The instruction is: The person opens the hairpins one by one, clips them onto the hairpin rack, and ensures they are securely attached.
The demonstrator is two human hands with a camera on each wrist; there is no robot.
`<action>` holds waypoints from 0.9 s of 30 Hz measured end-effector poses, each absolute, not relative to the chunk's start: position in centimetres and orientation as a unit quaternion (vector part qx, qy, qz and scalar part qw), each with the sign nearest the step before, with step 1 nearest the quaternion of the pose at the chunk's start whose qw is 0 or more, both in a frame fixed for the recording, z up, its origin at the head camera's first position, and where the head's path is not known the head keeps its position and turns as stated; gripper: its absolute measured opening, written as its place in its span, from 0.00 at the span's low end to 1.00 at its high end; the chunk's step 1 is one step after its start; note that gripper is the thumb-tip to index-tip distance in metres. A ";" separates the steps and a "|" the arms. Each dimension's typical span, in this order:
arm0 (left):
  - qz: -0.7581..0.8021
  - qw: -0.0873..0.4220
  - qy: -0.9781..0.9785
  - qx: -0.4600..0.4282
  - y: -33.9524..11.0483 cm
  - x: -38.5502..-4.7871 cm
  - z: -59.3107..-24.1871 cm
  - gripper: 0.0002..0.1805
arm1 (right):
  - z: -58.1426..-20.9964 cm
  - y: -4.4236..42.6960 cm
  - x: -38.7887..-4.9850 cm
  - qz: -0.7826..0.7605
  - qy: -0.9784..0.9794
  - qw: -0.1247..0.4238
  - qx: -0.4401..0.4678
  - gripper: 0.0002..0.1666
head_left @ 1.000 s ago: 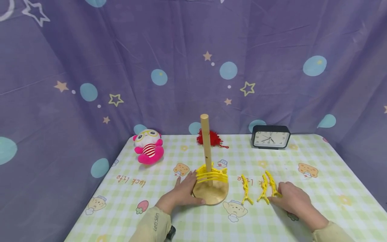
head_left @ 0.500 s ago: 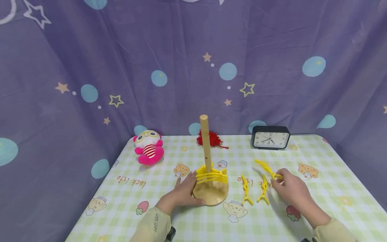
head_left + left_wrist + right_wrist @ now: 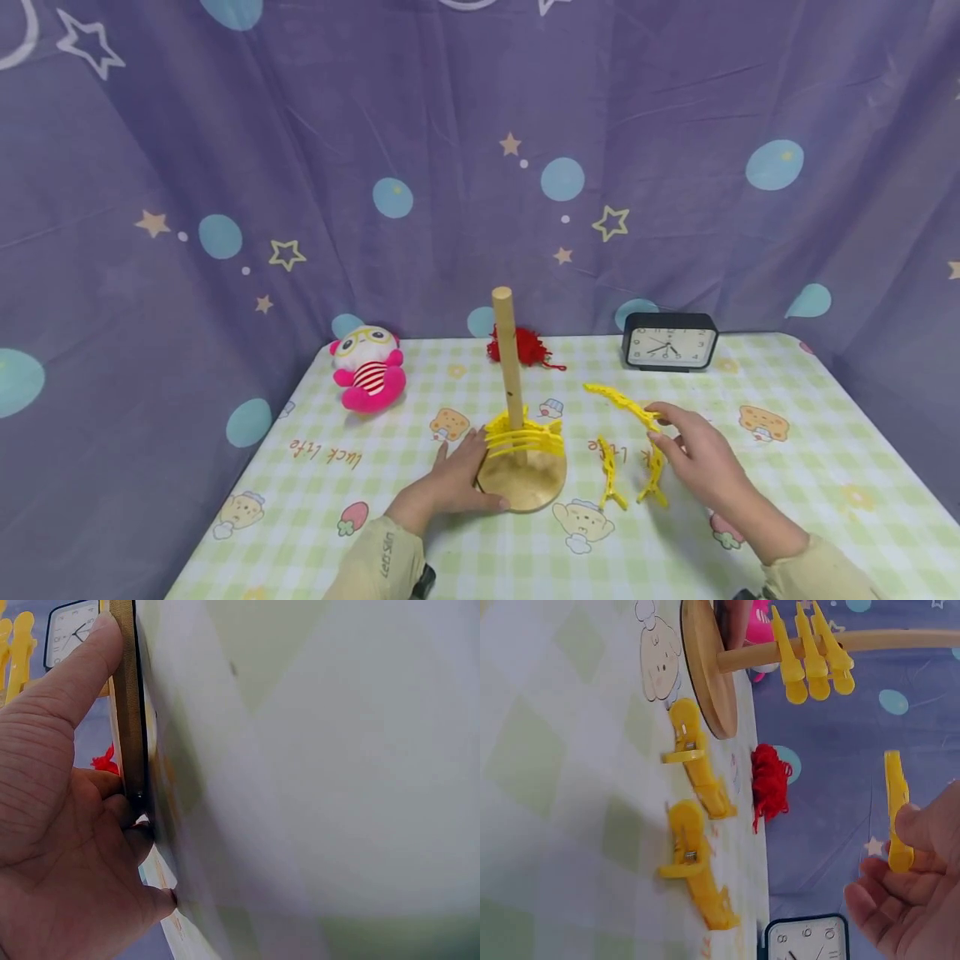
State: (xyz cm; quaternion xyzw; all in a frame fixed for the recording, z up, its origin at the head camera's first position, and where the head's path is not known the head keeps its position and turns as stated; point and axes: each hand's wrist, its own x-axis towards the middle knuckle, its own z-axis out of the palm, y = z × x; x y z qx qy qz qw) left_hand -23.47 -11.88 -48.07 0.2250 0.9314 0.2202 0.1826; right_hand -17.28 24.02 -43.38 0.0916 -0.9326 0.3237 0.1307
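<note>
A wooden stand (image 3: 507, 358) has an upright post on a round base (image 3: 525, 492). Three yellow hair clips (image 3: 814, 664) are clamped in a stack low on the post. My left hand (image 3: 452, 482) holds the left edge of the base, thumb at the front and fingers behind; the left wrist view shows the thumb (image 3: 82, 671) on its rim. Between thumb and fingers, my right hand (image 3: 701, 457) pinches another hair clip (image 3: 617, 397) by its handle end, above the table, its tip toward the post. Two more clips, the nearer (image 3: 608, 475) and farther (image 3: 654, 485) from the stand, lie below it.
A checked cloth (image 3: 300, 533) covers the table. Along the back are a pink panda plush (image 3: 369, 375), a bundle of red yarn (image 3: 531, 346) behind the post, and a black-framed clock (image 3: 670, 343). A purple curtain (image 3: 450, 100) hangs behind.
My right hand has lifted the rightmost clip off the cloth and carried it left and away from me, turning its tip toward the stand. The left hand stays at the base.
</note>
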 end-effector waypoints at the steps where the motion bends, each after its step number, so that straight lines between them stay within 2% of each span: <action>1: 0.220 0.182 0.931 0.225 -11.9 -23.5 -48.1 0.60 | -43.3 23.8 -17.3 0.316 -0.934 0.138 0.098 0.22; 15: 0.220 0.177 0.931 0.233 -12.0 -23.6 -48.3 0.59 | -42.4 20.6 -17.7 0.248 -0.943 0.183 0.123 0.16; 27: 0.219 0.177 0.931 0.232 -11.9 -23.5 -48.3 0.59 | -42.3 17.7 -18.6 0.251 -0.920 0.251 0.167 0.16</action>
